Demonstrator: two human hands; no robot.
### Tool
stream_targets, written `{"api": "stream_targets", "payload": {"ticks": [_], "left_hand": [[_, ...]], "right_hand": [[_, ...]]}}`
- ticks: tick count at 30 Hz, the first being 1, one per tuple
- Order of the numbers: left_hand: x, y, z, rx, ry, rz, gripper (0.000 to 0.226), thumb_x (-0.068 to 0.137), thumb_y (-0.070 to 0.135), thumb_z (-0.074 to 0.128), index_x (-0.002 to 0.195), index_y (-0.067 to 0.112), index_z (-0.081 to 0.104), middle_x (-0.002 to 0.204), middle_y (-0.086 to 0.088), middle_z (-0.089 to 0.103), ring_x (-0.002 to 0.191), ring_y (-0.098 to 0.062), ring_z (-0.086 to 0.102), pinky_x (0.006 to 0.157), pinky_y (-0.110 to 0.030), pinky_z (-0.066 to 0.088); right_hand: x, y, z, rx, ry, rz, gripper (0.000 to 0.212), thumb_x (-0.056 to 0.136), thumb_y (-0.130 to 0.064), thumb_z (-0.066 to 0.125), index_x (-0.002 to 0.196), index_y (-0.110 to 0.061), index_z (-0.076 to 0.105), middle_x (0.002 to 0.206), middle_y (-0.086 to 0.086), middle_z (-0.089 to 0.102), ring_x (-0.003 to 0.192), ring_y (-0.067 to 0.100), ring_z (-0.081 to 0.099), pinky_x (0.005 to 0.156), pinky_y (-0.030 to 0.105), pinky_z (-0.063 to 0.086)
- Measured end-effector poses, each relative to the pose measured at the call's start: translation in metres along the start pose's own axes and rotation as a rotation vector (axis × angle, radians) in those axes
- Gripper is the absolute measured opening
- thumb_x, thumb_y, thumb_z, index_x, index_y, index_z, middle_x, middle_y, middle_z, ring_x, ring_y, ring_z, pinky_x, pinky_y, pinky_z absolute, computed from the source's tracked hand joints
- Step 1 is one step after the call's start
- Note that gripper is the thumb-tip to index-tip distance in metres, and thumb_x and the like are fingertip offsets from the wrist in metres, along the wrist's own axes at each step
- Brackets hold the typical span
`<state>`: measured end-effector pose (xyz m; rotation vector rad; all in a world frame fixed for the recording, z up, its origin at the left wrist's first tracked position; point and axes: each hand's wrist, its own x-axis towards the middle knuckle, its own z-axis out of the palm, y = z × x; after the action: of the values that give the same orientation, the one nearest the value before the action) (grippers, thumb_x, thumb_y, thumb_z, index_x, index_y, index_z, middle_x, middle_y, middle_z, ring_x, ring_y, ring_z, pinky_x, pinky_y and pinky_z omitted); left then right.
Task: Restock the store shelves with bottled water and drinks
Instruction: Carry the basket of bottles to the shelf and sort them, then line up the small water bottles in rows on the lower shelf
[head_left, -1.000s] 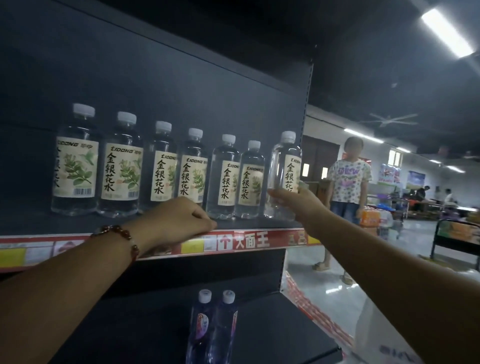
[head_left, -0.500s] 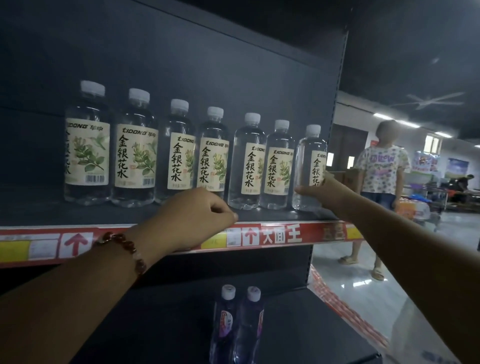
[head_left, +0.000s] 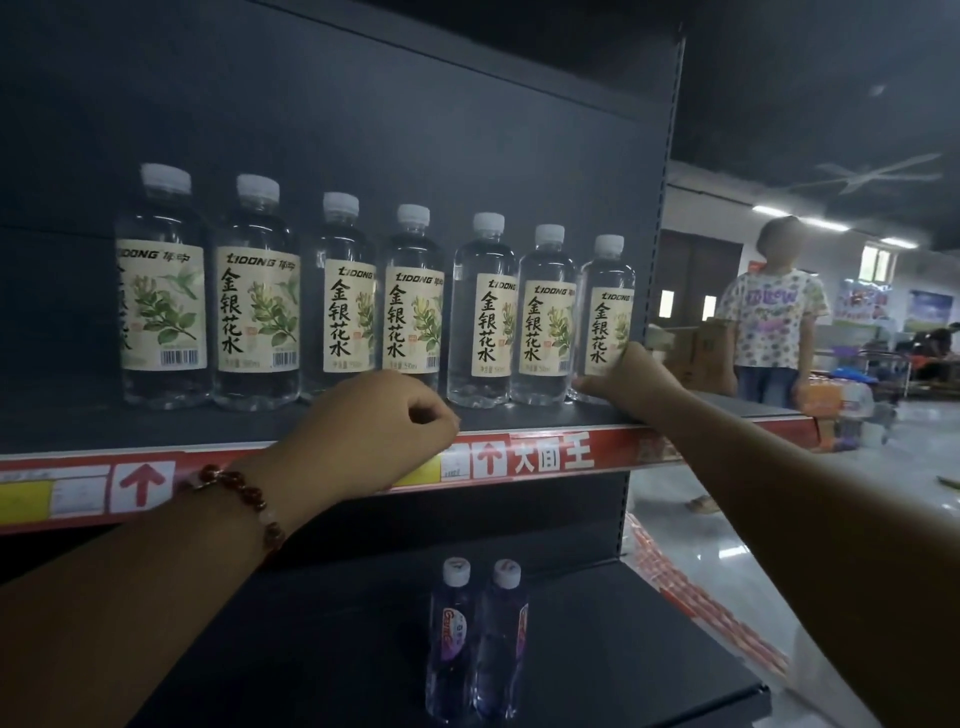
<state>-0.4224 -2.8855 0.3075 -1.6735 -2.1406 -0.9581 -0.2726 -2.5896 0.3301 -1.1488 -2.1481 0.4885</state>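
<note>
Several clear bottles with cream leaf labels stand in a row on the dark upper shelf (head_left: 587, 415). My right hand (head_left: 631, 382) grips the lower part of the rightmost bottle (head_left: 608, 312), which stands upright at the shelf's right end, close beside its neighbour (head_left: 545, 317). My left hand (head_left: 363, 421), a bead bracelet on its wrist, hovers with curled fingers and holds nothing in front of the shelf's red price strip (head_left: 519, 457), below the middle bottles.
Two purple bottles (head_left: 475, 639) stand on the lower shelf (head_left: 623, 649). A person in a patterned shirt (head_left: 771, 317) stands in the aisle to the right by cardboard boxes (head_left: 696, 358) and drink packs. The shelf upright (head_left: 660, 208) bounds the right end.
My right hand has brought the rightmost bottle from lifted and tilted down onto the shelf beside the row. My view has shifted left and closer. My left hand has stayed in place.
</note>
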Motion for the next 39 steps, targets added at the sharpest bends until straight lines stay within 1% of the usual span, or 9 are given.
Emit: {"api": "stream_targets", "payload": {"ticks": [4, 7, 11, 13, 15, 19, 25, 30, 39], "left_hand": [[-0.004, 0.005, -0.003, 0.055, -0.032, 0.026, 0.018, 0.092, 0.044, 0.058, 0.098, 0.038, 0.074, 0.093, 0.024, 0.068, 0.081, 0.005, 0.06, 0.07, -0.02, 0.048], [-0.009, 0.014, -0.009, 0.18, -0.082, 0.06, 0.03, 0.093, 0.044, 0.056, 0.117, 0.036, 0.071, 0.113, 0.02, 0.069, 0.093, 0.0, 0.06, 0.078, -0.024, 0.05], [-0.023, 0.027, -0.006, 0.445, -0.088, 0.08, 0.039, 0.095, 0.051, 0.048, 0.127, 0.035, 0.063, 0.12, 0.011, 0.066, 0.099, -0.011, 0.061, 0.078, -0.03, 0.049], [-0.033, 0.039, 0.006, 0.5, -0.05, 0.117, 0.044, 0.096, 0.052, 0.045, 0.132, 0.032, 0.057, 0.131, 0.006, 0.06, 0.112, -0.016, 0.059, 0.095, -0.035, 0.047], [-0.047, 0.059, 0.025, 0.432, -0.064, 0.165, 0.057, 0.097, 0.053, 0.044, 0.149, 0.03, 0.039, 0.155, 0.0, 0.04, 0.137, -0.02, 0.043, 0.114, -0.039, 0.032], [-0.088, 0.12, 0.082, 0.21, -0.195, 0.322, 0.07, 0.098, 0.055, 0.043, 0.158, 0.031, 0.017, 0.165, 0.0, 0.018, 0.148, -0.019, 0.024, 0.12, -0.037, 0.021], [-0.178, 0.225, 0.193, -0.007, -0.428, 0.611, 0.067, 0.091, 0.059, 0.044, 0.151, 0.033, 0.03, 0.159, 0.002, 0.03, 0.143, -0.02, 0.031, 0.116, -0.037, 0.024], [-0.262, 0.305, 0.29, 0.015, -0.696, 0.787, 0.082, 0.088, 0.069, 0.03, 0.157, 0.027, 0.016, 0.166, -0.007, 0.013, 0.151, -0.025, 0.014, 0.121, -0.041, 0.013], [-0.389, 0.43, 0.435, 0.08, -0.95, 1.034, 0.08, 0.093, 0.061, 0.044, 0.158, 0.027, 0.014, 0.166, -0.009, 0.01, 0.151, -0.028, 0.015, 0.122, -0.045, 0.015]], "right_hand": [[-0.032, -0.003, -0.008, -0.049, 0.069, -0.063, 0.072, 0.084, -0.052, 0.07, 0.137, -0.01, 0.043, 0.119, 0.008, 0.063, 0.106, 0.027, 0.064, 0.09, 0.041, 0.055], [-0.077, -0.008, -0.022, -0.107, 0.078, -0.151, 0.073, 0.088, -0.053, 0.063, 0.147, -0.02, 0.035, 0.136, 0.004, 0.059, 0.119, 0.026, 0.06, 0.097, 0.047, 0.053], [-0.15, -0.002, -0.049, -0.328, 0.013, -0.234, 0.077, 0.092, -0.056, 0.057, 0.156, -0.027, 0.025, 0.157, 0.002, 0.038, 0.144, 0.029, 0.037, 0.115, 0.052, 0.036], [-0.192, 0.007, -0.06, -0.438, -0.011, -0.238, 0.074, 0.096, -0.054, 0.052, 0.157, -0.024, 0.024, 0.163, 0.002, 0.028, 0.15, 0.028, 0.024, 0.12, 0.047, 0.024], [-0.236, 0.022, -0.067, -0.503, -0.038, -0.196, 0.072, 0.098, -0.055, 0.05, 0.158, -0.025, 0.022, 0.165, 0.003, 0.023, 0.152, 0.027, 0.019, 0.121, 0.045, 0.02], [-0.323, 0.068, -0.076, -0.602, -0.107, -0.046, 0.071, 0.098, -0.055, 0.049, 0.157, -0.024, 0.024, 0.163, 0.004, 0.026, 0.151, 0.027, 0.021, 0.121, 0.043, 0.019], [-0.469, 0.194, -0.078, -0.615, -0.195, 0.273, 0.074, 0.095, -0.059, 0.05, 0.157, -0.028, 0.023, 0.162, 0.002, 0.03, 0.148, 0.027, 0.027, 0.121, 0.043, 0.023], [-0.594, 0.301, -0.096, -0.624, -0.302, 0.672, 0.078, 0.096, -0.061, 0.046, 0.158, -0.02, 0.022, 0.162, 0.008, 0.026, 0.149, 0.032, 0.022, 0.122, 0.046, 0.018], [-0.758, 0.451, -0.112, -0.512, -0.408, 1.155, 0.081, 0.097, -0.061, 0.044, 0.16, -0.019, 0.015, 0.164, 0.01, 0.023, 0.151, 0.034, 0.019, 0.122, 0.048, 0.014]]}}
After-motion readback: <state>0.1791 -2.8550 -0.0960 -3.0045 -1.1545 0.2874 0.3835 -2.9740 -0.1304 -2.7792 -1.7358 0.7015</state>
